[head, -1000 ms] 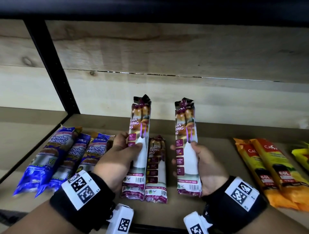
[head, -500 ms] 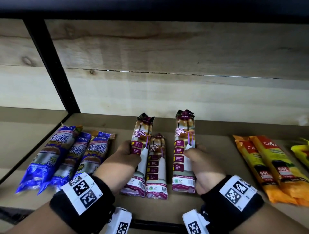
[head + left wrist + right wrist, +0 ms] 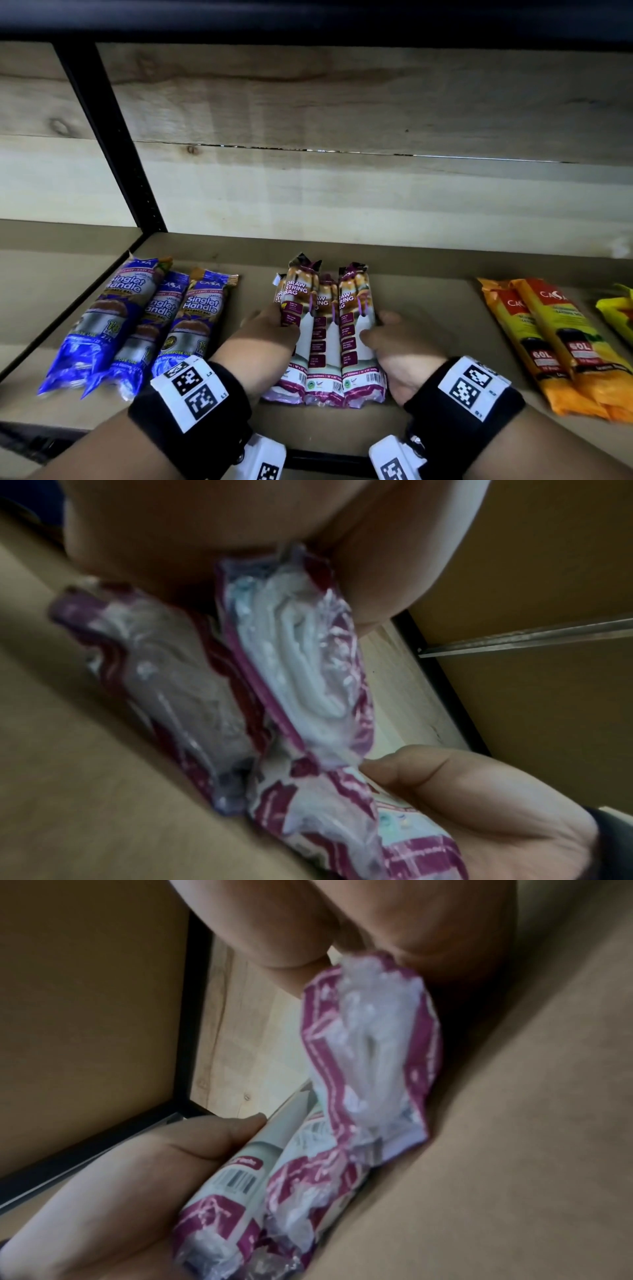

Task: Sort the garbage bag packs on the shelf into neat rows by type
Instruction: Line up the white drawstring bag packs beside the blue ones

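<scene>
Three maroon draw string bag packs lie side by side mid-shelf, touching. My left hand (image 3: 274,325) grips the left pack (image 3: 293,301), thumb on top. My right hand (image 3: 383,332) grips the right pack (image 3: 352,305). The middle pack (image 3: 322,346) is squeezed between them. In the left wrist view the held pack (image 3: 308,683) sits end-on between my thumb (image 3: 428,772) and my fingers above. The right wrist view shows its pack (image 3: 369,1056) likewise, with my thumb (image 3: 212,1137) on it. All three near ends are about level.
Three blue singlet handle packs (image 3: 130,325) lie in a row at the left. Two orange packs (image 3: 548,342) lie at the right, with a yellow pack (image 3: 616,311) at the far right edge. A black upright post (image 3: 113,137) stands back left. The wooden back wall is close behind.
Both hands have lowered their raised packs onto the shelf and drawn them inward against the middle pack. The three now lie pressed together.
</scene>
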